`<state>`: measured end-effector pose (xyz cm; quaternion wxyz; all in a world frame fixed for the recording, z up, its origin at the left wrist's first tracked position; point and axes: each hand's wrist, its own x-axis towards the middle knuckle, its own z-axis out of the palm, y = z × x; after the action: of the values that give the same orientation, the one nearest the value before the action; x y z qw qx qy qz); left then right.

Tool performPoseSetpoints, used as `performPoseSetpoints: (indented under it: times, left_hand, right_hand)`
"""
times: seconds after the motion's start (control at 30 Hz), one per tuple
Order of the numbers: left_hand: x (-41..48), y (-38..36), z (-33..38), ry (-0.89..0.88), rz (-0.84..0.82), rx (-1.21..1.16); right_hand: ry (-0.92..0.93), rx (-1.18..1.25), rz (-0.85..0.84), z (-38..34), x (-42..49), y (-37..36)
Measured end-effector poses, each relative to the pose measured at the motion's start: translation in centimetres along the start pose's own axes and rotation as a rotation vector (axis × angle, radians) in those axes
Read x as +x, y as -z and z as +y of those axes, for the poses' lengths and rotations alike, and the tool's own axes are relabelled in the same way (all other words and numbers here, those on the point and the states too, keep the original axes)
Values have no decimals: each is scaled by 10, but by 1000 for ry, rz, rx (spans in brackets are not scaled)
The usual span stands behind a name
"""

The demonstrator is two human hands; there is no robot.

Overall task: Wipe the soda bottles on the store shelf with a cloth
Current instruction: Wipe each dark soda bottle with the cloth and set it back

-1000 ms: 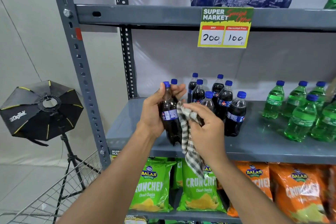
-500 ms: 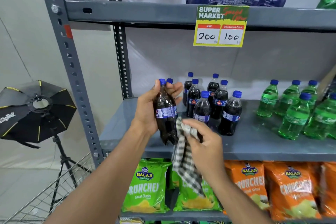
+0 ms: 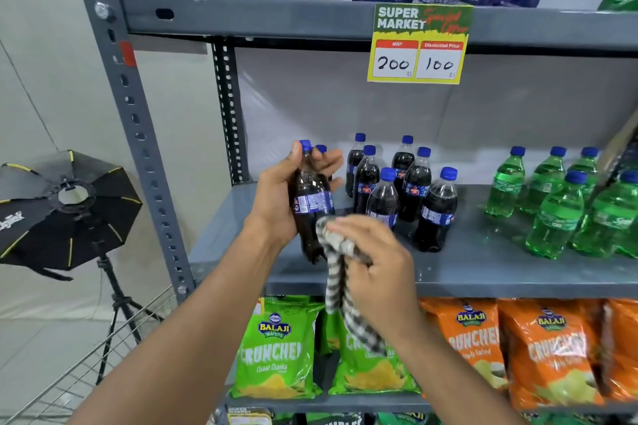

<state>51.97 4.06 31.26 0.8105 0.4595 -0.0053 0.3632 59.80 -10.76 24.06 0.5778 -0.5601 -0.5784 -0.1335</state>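
Cola bottle (image 3: 312,203) is being held off the shelf (image 3: 483,272), upright with a slight tilt, out in front of the shelf's left end. Left hand (image 3: 286,197) is clamping it around the upper body, thumb up by the blue cap. Right hand (image 3: 376,262) is closed on a checked cloth (image 3: 340,252), pressing the bunched end against the bottle's lower right side; the rest of the cloth is hanging down in front of the green chip bags (image 3: 276,348).

Other cola bottles (image 3: 407,193) are standing clustered just right of the held one, green bottles (image 3: 552,207) further right.

Risks, as I'm reading it:
- Left grip is sitting high on the bottle, so a hard wipe low down could be swinging the base or twisting it loose.
- Right hand is working close to the nearest standing bottles; a wide stroke could be tipping one and taking its neighbours with it.
- The cloth's hanging tail could be snagging the shelf edge.
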Motion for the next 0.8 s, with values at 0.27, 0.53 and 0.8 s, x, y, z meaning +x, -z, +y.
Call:
performPoseSetpoints:
  times: [0.27, 0.53, 0.8]
  left_hand:
    - [7, 17, -3, -73, 32, 334]
    - [20, 40, -17, -62, 41, 718]
    - [25, 57, -29, -50, 55, 785]
  right_hand:
    - [-106, -44, -108, 11, -28, 0]
    - [-202, -34, -34, 26, -30, 38]
    - [-320, -4, 95, 38, -33, 68]
